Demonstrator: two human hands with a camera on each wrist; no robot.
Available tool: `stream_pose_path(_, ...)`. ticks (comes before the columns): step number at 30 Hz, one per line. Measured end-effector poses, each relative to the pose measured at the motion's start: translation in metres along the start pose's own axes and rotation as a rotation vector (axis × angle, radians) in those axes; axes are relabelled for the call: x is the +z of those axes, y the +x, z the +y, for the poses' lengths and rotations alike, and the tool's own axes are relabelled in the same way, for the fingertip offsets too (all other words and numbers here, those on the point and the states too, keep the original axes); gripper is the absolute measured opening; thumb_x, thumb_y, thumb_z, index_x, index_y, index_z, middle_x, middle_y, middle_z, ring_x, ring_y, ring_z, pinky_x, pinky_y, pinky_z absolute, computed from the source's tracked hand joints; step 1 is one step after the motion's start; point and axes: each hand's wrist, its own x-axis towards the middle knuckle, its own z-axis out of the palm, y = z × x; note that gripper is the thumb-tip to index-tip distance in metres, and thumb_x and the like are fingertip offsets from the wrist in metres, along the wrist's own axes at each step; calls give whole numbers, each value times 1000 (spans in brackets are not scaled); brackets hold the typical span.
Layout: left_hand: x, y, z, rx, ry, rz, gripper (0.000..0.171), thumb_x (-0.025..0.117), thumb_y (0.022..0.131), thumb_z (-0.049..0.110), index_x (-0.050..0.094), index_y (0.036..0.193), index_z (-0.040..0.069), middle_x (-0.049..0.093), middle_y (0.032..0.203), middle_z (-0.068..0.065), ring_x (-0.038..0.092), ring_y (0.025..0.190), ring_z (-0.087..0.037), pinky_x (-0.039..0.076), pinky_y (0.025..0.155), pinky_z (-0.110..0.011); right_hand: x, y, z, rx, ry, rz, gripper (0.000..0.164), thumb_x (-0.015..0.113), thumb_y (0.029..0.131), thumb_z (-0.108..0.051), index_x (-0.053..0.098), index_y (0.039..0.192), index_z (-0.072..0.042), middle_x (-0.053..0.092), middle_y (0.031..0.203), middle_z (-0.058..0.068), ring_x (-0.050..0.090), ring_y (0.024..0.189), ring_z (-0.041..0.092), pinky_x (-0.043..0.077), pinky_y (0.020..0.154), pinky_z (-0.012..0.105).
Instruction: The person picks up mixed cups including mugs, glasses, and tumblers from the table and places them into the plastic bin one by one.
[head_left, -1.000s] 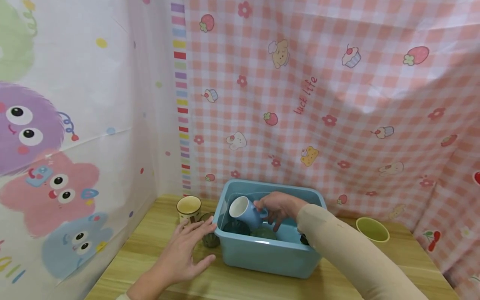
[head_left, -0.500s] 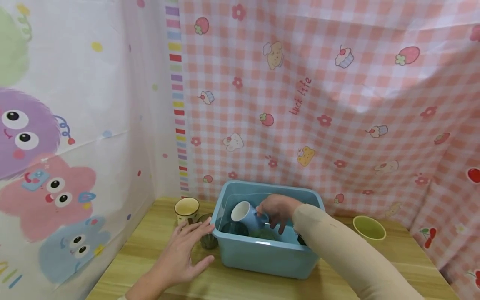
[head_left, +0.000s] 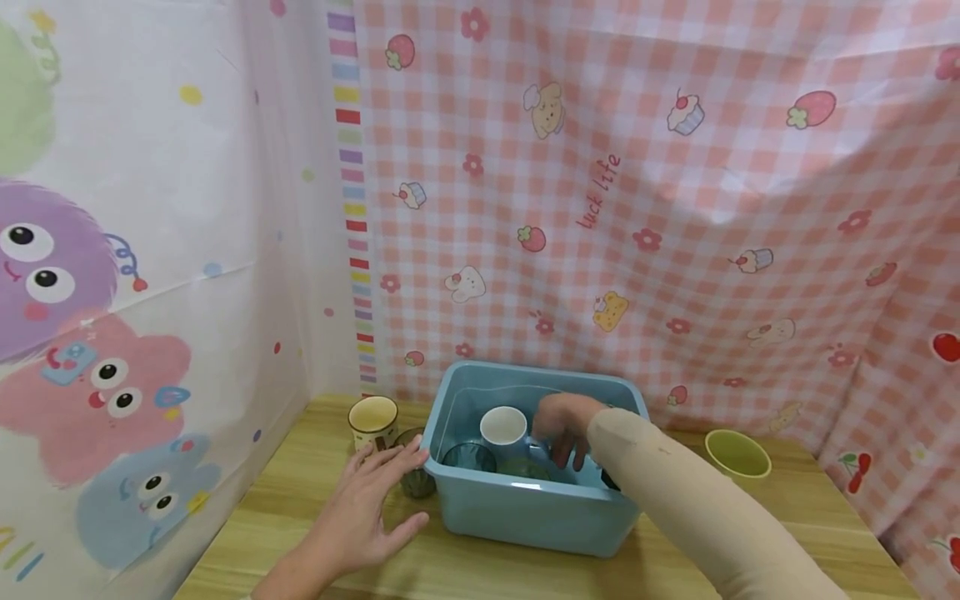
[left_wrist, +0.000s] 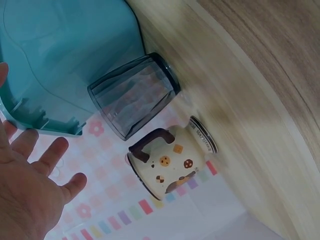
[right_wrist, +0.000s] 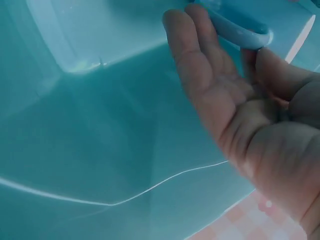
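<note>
Inside the blue plastic tub [head_left: 536,517], my right hand [head_left: 567,427] pinches the handle of a light blue mug [right_wrist: 290,22] with a white inside. The mug stands nearly upright on the tub's left side, its mouth facing up. A dark teal glass [head_left: 468,457] and a green glass [head_left: 522,469] lie beside it in the tub, partly hidden by the front wall. My left hand [head_left: 362,507] has its fingers spread, fingertips right at the tub's left rim. In the left wrist view, that hand [left_wrist: 30,185] holds nothing.
Left of the tub, a cream mug [left_wrist: 172,162] with a brown handle and a grey glass tumbler [left_wrist: 135,95] stand on the wooden table [head_left: 262,533]. A yellow-green cup [head_left: 738,455] is on the right. Behind hangs a pink checked cloth [head_left: 570,317].
The blue mug has gone from tilted leftward to nearly upright, moving slightly right and lower in the tub with my right hand. My left hand stays at the rim.
</note>
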Motion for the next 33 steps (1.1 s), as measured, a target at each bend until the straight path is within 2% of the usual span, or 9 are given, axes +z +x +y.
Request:
stream_pose_path(5, 0, 0, 2, -8, -3, -3, 78, 89, 84, 37, 59, 153, 17, 55, 163, 0, 62, 136, -29, 37, 117, -73, -3, 5, 1, -85, 59, -110, 32, 56, 110, -15, 67, 138, -5, 75, 123, 21, 72, 118, 45, 62, 92, 64)
stream_pose_path(9, -1, 0, 2, -17, -9, -10, 78, 88, 84, 37, 59, 153, 17, 55, 163, 0, 62, 137, -30, 37, 117, -73, -3, 6, 0, -157, 33, -148, 44, 52, 107, -6, 64, 149, -13, 72, 136, 18, 67, 129, 45, 61, 94, 65)
stream_pose_path(12, -1, 1, 3, -18, -10, -8, 77, 88, 85, 37, 59, 153, 17, 55, 163, -1, 62, 137, -30, 37, 117, -74, -3, 6, -2, -182, 14, -157, 49, 52, 106, -5, 62, 152, -18, 71, 139, 17, 65, 133, 44, 60, 95, 66)
stream_pose_path(19, 0, -1, 3, -21, -12, -6, 76, 90, 84, 35, 60, 152, 17, 55, 163, 1, 63, 135, -30, 38, 116, -74, 0, 7, -4, -186, 17, -182, 50, 55, 108, -11, 60, 155, -27, 69, 143, 16, 63, 135, 46, 57, 99, 69)
stream_pose_path(28, 1, -2, 2, -15, -17, -8, 77, 89, 84, 36, 59, 153, 18, 54, 164, 1, 62, 136, -30, 38, 117, -74, -1, 4, -5, -192, -55, -153, 45, 53, 109, -15, 63, 152, -27, 70, 142, 13, 66, 130, 46, 58, 98, 68)
stream_pose_path(33, 0, -1, 0, -17, -19, -11, 77, 88, 85, 37, 59, 153, 19, 53, 165, 3, 61, 137, -29, 37, 117, -73, -7, -3, -9, -205, -58, -124, 40, 56, 111, -25, 64, 150, -26, 69, 143, 12, 66, 131, 45, 58, 99, 67)
